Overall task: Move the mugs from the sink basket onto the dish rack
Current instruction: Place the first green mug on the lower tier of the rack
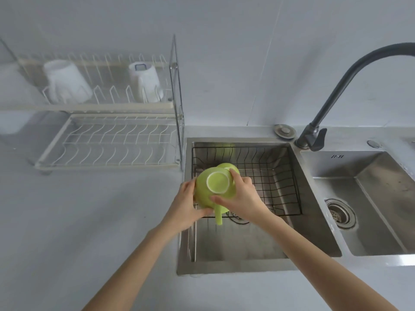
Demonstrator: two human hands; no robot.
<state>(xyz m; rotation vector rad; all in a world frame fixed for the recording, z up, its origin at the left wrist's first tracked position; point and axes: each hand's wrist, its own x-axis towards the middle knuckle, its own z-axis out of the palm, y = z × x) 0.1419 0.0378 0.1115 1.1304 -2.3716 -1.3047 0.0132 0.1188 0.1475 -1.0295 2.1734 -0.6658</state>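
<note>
At the far left, a two-tier white wire dish rack (107, 140) with a chrome end frame is seen on the pale grey countertop (89, 221), set against the wall. On its upper tier two white mugs are stood upside down: a plain white mug (67, 83) toward the left and a white mug with a dark rectangular mark (146, 81) toward the right, well apart from each other. The lower tier is seen as bare curved wires. Just right of the rack, a stainless steel double sink (247, 263) is set into the counter, and a black wire sink basket (269, 176) is hung across the far half of its left basin. Over the near left corner of that basket, a light green ceramic mug (213, 187) is held upside down, its pale base ring turned toward the camera and its handle pointed down toward the viewer. The left hand (186, 205) is wrapped around the mug's left side and lower edge, fingers closed against it. The right hand (242, 196) is closed on the mug's right side, with the thumb laid across the lower body and the fingers over the top. A second light green mug (228, 167) is partly hidden behind the held one, and whether it rests in the basket cannot be told for certain. Farther right, a dark grey curved tap (336, 86) is mounted behind the divider, and a round steel drain (341, 213) is seen in the right basin.
</note>
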